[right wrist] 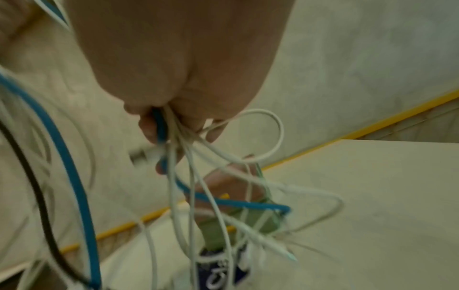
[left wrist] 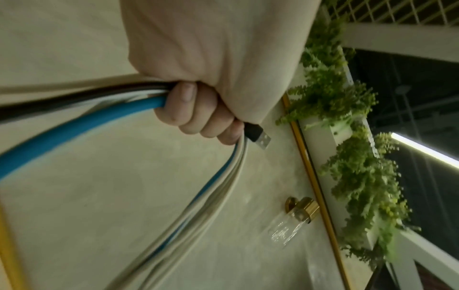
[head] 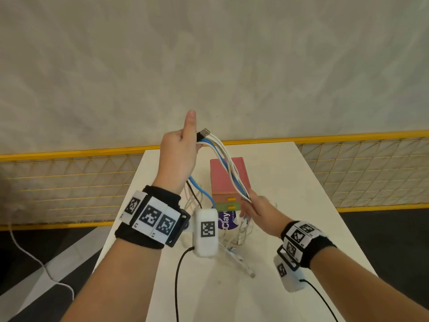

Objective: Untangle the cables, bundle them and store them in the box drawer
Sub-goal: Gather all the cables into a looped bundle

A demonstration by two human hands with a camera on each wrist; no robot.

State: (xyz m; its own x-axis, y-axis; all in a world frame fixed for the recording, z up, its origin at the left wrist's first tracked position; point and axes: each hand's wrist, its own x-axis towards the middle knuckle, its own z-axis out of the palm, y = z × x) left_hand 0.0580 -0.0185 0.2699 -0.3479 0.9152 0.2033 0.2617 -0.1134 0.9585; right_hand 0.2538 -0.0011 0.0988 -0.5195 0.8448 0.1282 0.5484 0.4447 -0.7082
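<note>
My left hand (head: 180, 151) is raised above the table with the thumb up, its fingers (left wrist: 196, 111) curled round a bundle of white, blue and black cables (head: 226, 166). A black USB plug (head: 203, 133) sticks out beside the fist (left wrist: 257, 135). The bundle runs down to my right hand (head: 255, 206), which pinches the same strands (right wrist: 168, 133) lower down. Loose ends hang below it in loops (right wrist: 248, 196) onto the table. The box drawer unit (head: 228, 182), pink on top with orange and green drawer fronts, stands behind the cables, partly hidden.
The white table (head: 290, 182) has a purple labelled container (head: 226, 220) in front of the box. More white cable ends (head: 236, 256) lie on the table near me. A yellow wire fence (head: 69, 182) runs behind the table.
</note>
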